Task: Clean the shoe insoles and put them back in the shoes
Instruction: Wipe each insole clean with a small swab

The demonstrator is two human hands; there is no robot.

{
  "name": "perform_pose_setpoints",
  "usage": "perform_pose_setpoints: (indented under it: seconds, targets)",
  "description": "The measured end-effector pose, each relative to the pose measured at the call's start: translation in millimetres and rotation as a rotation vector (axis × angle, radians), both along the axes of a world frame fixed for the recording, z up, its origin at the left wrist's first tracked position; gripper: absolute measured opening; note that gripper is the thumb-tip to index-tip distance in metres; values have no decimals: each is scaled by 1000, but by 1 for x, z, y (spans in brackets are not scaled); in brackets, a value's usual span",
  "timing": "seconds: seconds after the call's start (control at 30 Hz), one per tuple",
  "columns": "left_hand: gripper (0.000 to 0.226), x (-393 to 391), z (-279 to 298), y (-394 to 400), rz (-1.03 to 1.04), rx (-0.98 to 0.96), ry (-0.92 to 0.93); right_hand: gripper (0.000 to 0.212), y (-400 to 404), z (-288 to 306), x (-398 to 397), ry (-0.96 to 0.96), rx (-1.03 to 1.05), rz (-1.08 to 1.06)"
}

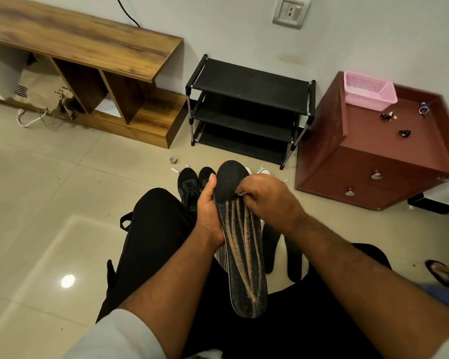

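A long dark insole [240, 244] with tan stripes stands nearly upright over my lap. My left hand [208, 211] grips its left edge, thumb up along the toe part. My right hand [266, 196] is curled over the insole's upper right side, pinching a small pale thing against it, mostly hidden by the fingers. A pair of black shoes [192, 182] stands on the floor just beyond my hands. Two more dark insoles [271, 244] lie on the floor behind the held one. A light-coloured shoe [265, 171] peeks out above my right hand.
A black three-tier shoe rack [249, 110] stands against the wall ahead. To its right is a reddish cabinet [373, 161] with a pink basket [368, 90] on top; to its left, a wooden shelf unit [101, 73]. Small bits and a tape roll [173, 160] lie on the floor.
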State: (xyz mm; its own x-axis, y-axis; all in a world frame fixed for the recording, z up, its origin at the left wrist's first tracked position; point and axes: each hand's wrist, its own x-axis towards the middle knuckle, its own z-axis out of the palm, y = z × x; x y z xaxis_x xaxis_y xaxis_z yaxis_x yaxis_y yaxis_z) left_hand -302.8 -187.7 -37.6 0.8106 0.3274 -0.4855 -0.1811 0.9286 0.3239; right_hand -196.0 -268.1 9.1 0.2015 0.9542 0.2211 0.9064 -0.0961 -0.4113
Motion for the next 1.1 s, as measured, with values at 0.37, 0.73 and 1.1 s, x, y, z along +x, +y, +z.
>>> perform_pose_setpoints:
  seconds: [0.37, 0.73, 1.1]
  targets:
    - [68, 2, -4, 1, 37, -2, -1, 13, -7, -6, 11, -66, -6, -14]
    - [71, 1, -9, 1, 66, -8, -10, 17, 15, -9, -41, 152, 118, -87]
    - [67, 3, -10, 1, 61, 10, -26, 12, 33, -9, -34, 302, 224, -511]
